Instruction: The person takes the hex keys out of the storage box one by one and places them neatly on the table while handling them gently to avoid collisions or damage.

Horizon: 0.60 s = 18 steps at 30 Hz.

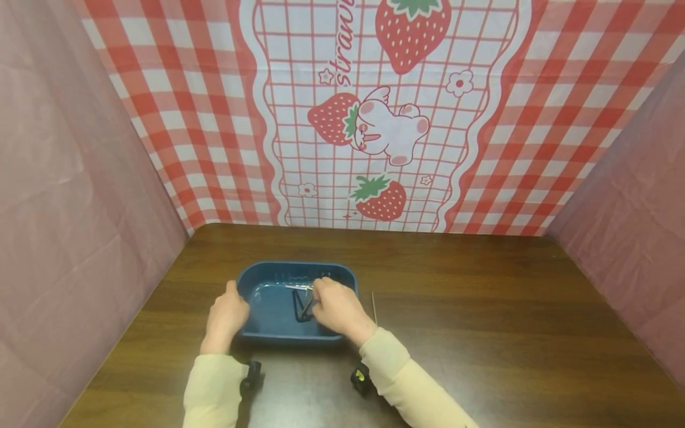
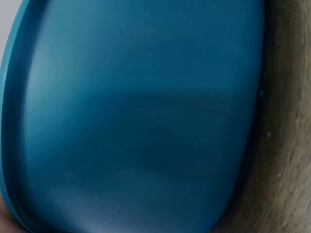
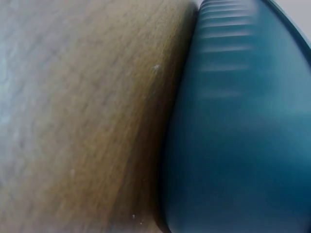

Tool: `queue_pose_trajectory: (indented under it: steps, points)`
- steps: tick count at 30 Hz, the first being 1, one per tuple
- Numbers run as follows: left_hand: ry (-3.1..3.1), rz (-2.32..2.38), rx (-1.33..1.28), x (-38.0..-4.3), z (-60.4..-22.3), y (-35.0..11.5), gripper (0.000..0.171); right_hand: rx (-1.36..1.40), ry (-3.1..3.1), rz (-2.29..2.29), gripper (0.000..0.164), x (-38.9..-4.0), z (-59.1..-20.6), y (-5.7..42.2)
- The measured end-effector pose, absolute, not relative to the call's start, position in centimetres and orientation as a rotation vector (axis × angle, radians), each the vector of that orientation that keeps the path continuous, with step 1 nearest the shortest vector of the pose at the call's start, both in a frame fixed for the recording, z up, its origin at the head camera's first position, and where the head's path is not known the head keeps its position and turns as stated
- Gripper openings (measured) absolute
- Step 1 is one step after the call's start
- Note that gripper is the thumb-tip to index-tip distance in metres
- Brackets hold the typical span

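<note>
A blue plastic basin with rounded corners stands on the table. My left hand grips its left rim, and a bit of skin shows at the rim in the left wrist view. Reaching over the right side, my right hand has its fingers curled inside the basin and pinches a thin metal rod. Beside those fingers lie a black bent rod, like a hex key, and a thin silvery rod. My fingers hide part of these pieces. Both wrist views show mostly the basin's outer wall.
Another thin rod lies on the wooden table, just right of the basin. A strawberry-print checked cloth hangs behind the table. Pink cloths hang at both sides. Small black devices sit at both wrists.
</note>
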<state>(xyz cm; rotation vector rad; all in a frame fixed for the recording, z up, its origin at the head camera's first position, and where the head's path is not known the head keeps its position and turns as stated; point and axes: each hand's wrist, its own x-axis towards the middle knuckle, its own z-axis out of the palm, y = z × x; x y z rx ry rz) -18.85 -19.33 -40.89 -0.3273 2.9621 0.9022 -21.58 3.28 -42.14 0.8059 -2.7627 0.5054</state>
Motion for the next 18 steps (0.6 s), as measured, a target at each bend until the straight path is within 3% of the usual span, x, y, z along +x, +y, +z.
queue_pose_trajectory:
  steps: [18]
  points:
    - [2.956,0.893,-0.33,-18.94,-41.11,-19.39,0.049,0.709,-2.647,0.729,0.007,-21.25,-42.07,3.74]
